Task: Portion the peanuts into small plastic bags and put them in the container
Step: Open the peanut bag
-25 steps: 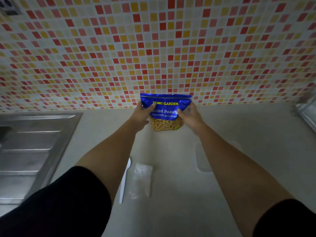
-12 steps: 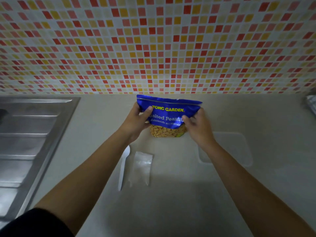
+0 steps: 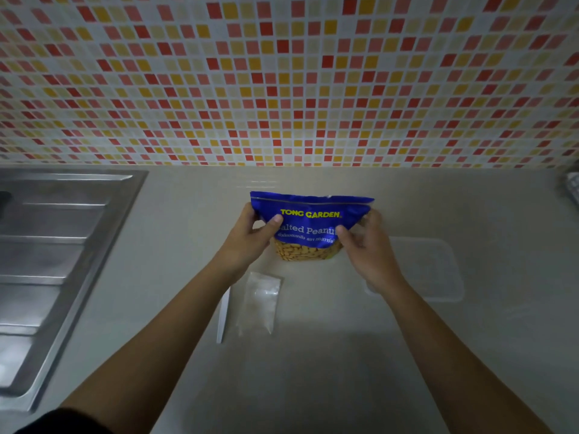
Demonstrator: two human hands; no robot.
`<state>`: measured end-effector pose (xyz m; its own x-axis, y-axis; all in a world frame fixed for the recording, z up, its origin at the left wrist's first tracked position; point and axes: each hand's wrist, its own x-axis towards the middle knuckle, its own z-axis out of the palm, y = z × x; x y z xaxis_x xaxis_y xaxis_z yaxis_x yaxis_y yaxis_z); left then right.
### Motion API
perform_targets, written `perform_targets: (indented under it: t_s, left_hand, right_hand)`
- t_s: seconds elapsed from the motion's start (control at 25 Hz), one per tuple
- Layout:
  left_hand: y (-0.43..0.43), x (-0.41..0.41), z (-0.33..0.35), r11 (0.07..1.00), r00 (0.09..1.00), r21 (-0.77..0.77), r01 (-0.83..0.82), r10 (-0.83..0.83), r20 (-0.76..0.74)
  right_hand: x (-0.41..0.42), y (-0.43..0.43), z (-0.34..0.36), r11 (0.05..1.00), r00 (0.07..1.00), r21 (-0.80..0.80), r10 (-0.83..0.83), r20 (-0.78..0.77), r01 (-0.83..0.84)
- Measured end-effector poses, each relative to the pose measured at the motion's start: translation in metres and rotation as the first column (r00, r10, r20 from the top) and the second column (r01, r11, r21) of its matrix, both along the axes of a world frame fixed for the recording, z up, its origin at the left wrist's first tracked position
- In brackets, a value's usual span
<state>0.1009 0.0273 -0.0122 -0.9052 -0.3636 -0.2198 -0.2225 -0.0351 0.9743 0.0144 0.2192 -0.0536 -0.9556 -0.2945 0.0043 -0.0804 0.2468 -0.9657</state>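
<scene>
A blue peanut bag [image 3: 308, 220] with yellow lettering and a clear window of peanuts stands upright on the counter. My left hand [image 3: 247, 239] grips its left side and my right hand [image 3: 365, 245] grips its right side. Its zip top looks closed. A stack of small clear plastic bags [image 3: 260, 300] lies flat in front of it. A white plastic spoon [image 3: 223, 314] lies just left of the bags, its bowl hidden under my left forearm. A clear rectangular container [image 3: 429, 267] sits to the right, partly behind my right wrist.
A steel sink drainboard [image 3: 53, 261] fills the left side. The mosaic tiled wall [image 3: 288, 79] rises behind the counter. A grey object [image 3: 573, 186] is cut off at the right edge. Bare counter [image 3: 313, 371] lies between my forearms.
The view has tilted down and the peanut bag has come toward me from the wall, still held in both hands. The container is now in plain sight.
</scene>
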Motion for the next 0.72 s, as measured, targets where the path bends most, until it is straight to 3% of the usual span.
perform_targets:
  t_s: [0.12,0.2,0.28,0.36,0.44,0.48,0.72]
  left_hand:
    - [-0.017,-0.003,0.014,0.992,0.998,-0.121,-0.046,0.042,-0.037]
    - [-0.032,-0.015,0.031,0.966,0.996,-0.256,-0.032,0.010,-0.088]
    - [-0.041,-0.034,0.052,0.908,0.974,-0.366,0.202,-0.225,-0.022]
    - [-0.042,-0.052,0.067,0.742,0.861,-0.449,0.498,-0.482,0.159]
    - [-0.042,-0.063,0.071,0.569,0.765,-0.530,0.629,-0.577,0.288]
    - [-0.043,-0.066,0.069,0.535,0.753,-0.554,0.638,-0.582,0.306]
    - [-0.047,-0.070,0.065,0.585,0.739,-0.469,0.662,-0.613,0.279]
  right_hand:
    - [0.015,0.005,0.021,0.961,0.945,-0.011,-0.275,-0.177,0.277]
    - [0.024,0.003,0.043,0.965,0.944,-0.067,-0.261,-0.202,0.253]
    - [0.023,-0.009,0.059,0.991,0.994,-0.080,-0.108,0.024,0.110]
    - [0.009,-0.025,0.069,0.996,0.953,-0.056,-0.055,0.297,0.074]
    - [-0.004,-0.036,0.075,0.996,0.887,-0.014,-0.073,0.455,0.089]
    - [-0.008,-0.038,0.077,0.995,0.867,-0.023,-0.074,0.493,0.098]
    - [-0.006,-0.031,0.071,0.987,0.876,-0.151,0.023,0.483,0.058]
